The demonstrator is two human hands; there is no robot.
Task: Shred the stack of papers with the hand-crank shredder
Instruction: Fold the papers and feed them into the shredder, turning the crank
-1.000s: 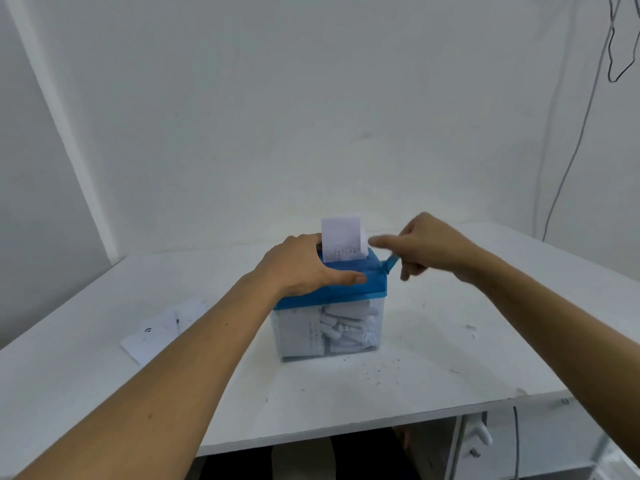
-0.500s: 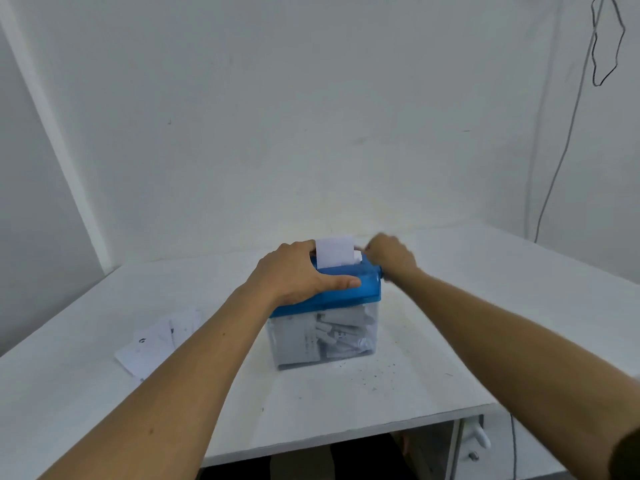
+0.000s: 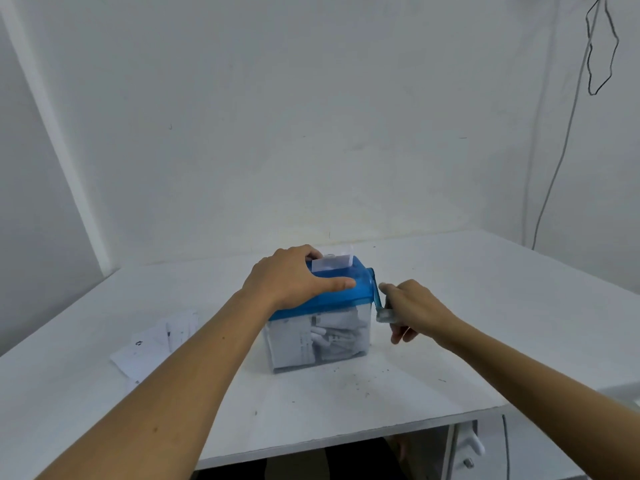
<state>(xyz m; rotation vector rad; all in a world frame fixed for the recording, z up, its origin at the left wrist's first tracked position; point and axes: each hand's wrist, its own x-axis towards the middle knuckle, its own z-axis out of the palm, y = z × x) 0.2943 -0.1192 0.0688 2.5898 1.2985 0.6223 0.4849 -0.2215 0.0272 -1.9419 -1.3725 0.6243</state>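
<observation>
A small hand-crank shredder point(image 3: 349, 297) with a blue lid and a clear bin stands at the middle of the white table point(image 3: 485, 323). A short strip of white paper point(image 3: 331, 263) sticks up from the lid's slot. Paper strips fill the clear bin point(image 3: 322, 344). My left hand point(image 3: 292, 277) grips the lid's left side, thumb along its front edge. My right hand point(image 3: 414, 306) holds the crank handle point(image 3: 382, 315) at the shredder's right side, the crank arm pointing down. A stack of papers point(image 3: 152, 348) lies on the table to the left, partly behind my left forearm.
The white wall stands close behind the table. A grey cable point(image 3: 554, 168) hangs down the wall at the right. Dark specks dot the tabletop in front of the shredder. A white cabinet point(image 3: 478, 448) shows under the table's front right edge.
The paper in the slot has sunk from a tall sheet to a short strip. My right hand has swung with the crank from the lid's top down to its right side.
</observation>
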